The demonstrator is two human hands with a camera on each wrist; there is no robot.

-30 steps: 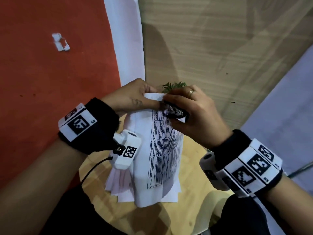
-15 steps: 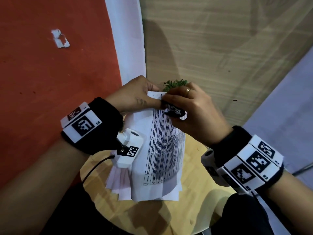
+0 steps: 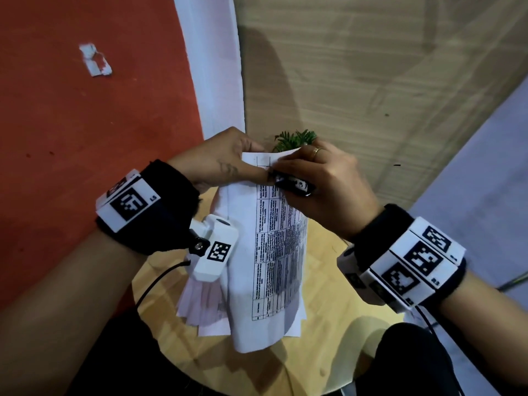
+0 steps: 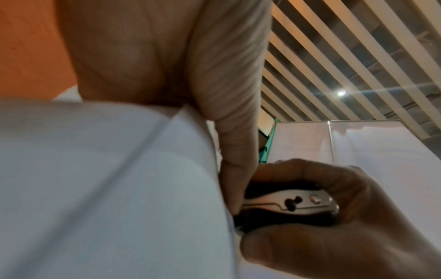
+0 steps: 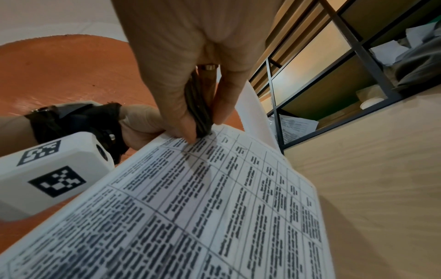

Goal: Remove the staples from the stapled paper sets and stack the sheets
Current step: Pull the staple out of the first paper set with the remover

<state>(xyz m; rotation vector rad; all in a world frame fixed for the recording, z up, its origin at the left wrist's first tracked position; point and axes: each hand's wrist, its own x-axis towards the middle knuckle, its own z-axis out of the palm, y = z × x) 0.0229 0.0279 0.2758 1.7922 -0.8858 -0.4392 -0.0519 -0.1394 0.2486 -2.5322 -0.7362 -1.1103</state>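
A stapled set of printed sheets (image 3: 268,252) with a table of text hangs above a small round wooden table (image 3: 323,332). My left hand (image 3: 225,161) pinches the set at its top left corner, thumb on the front. My right hand (image 3: 317,178) grips a black and silver staple remover (image 3: 294,185), whose jaws are pressed against the top corner of the set beside the left thumb. In the left wrist view the staple remover (image 4: 293,203) sits between my right thumb and fingers. In the right wrist view the staple remover (image 5: 199,113) touches the printed page (image 5: 214,207). The staple itself is hidden.
A pile of loose sheets (image 3: 200,307) lies on the table under the held set. A small green plant (image 3: 294,138) stands just behind the hands. Red floor (image 3: 85,124) lies to the left, with a paper scrap (image 3: 95,60) on it. A wooden panel wall (image 3: 357,67) is behind.
Both hands have lifted the paper set slightly and shifted a little away from me. The staple remover stays pressed at the top corner.
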